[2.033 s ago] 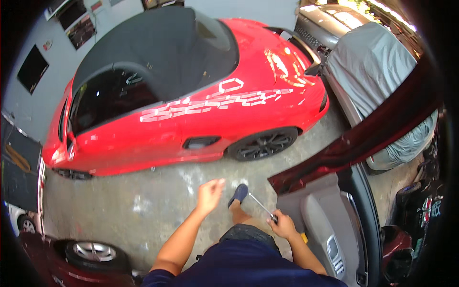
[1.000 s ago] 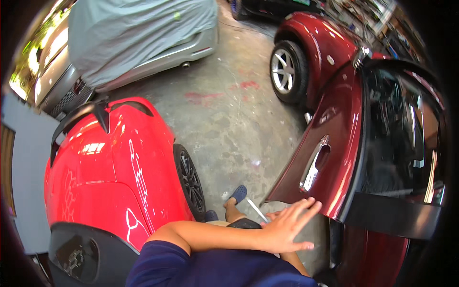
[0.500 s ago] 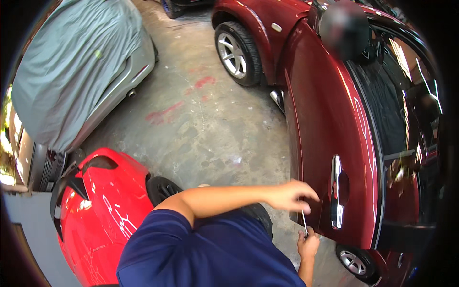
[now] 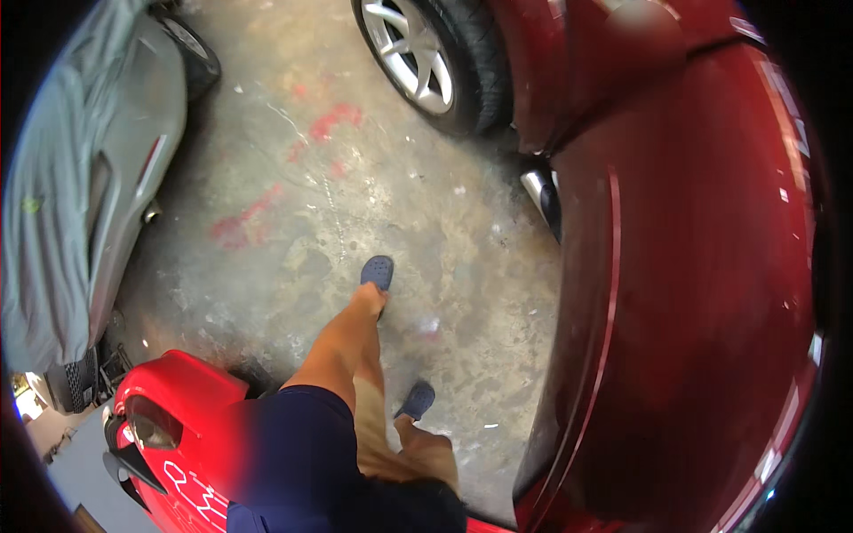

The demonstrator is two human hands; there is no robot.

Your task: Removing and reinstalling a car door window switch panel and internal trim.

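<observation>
My left arm, coming out of a dark blue sleeve, hangs down along my left leg. My left hand (image 4: 370, 297) is small in the view, just above a dark blue clog (image 4: 378, 270) on my foot; its fingers are too indistinct to read, and nothing shows in it. My right hand is out of view. To the right stands the dark red car (image 4: 684, 284), its long side panel and side trim strip close to me. A silver side step (image 4: 540, 191) shows under its lower edge.
The car's silver alloy wheel (image 4: 418, 58) is at the top. A bright red vehicle (image 4: 182, 391) with black trim stands close at my lower left. At far left is a silver car (image 4: 133, 133) under a grey cover (image 4: 44, 231). Red stains (image 4: 333, 122) mark the concrete floor (image 4: 444, 266).
The view has tilted down and come closer to the car's side. My left arm has dropped from beside the door handle. My right hand, with a thin metallic tool, has left the view.
</observation>
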